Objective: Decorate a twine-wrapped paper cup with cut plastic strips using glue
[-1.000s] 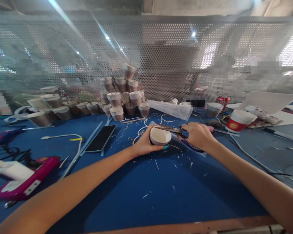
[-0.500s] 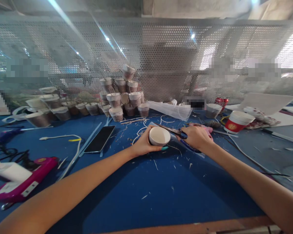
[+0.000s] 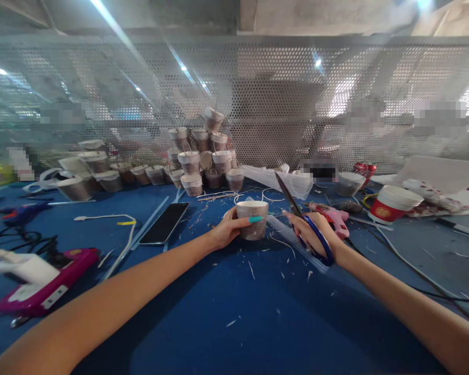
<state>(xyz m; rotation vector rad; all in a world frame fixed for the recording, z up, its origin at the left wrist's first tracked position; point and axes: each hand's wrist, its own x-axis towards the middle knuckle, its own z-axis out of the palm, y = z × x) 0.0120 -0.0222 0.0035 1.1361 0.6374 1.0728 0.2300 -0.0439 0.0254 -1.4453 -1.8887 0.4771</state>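
Note:
My left hand (image 3: pixel 227 229) is wrapped round a small grey-brown cup (image 3: pixel 254 229) with a white rim, its thumb across the front. The cup stands upright, mouth up, above the blue table. In my right hand (image 3: pixel 316 226) is a pair of scissors (image 3: pixel 297 208) with dark handles, blades pointing up and to the left, apart from the cup. A pink glue gun (image 3: pixel 337 221) lies just behind my right hand. Clear glue sticks (image 3: pixel 297 242) lie beneath the scissors.
Similar cups (image 3: pixel 190 162) are stacked at the back, with more to the left. A phone (image 3: pixel 164 224) lies left of centre. A magenta power strip (image 3: pixel 35 294) sits at the left, a blue glue gun (image 3: pixel 23 212) behind it. Red-and-white paper cups (image 3: pixel 391 204) stand at the right.
The scissors have come away from the cup and now point upward. The cup has been tilted back upright, so its side faces me. The view has shifted slightly left.

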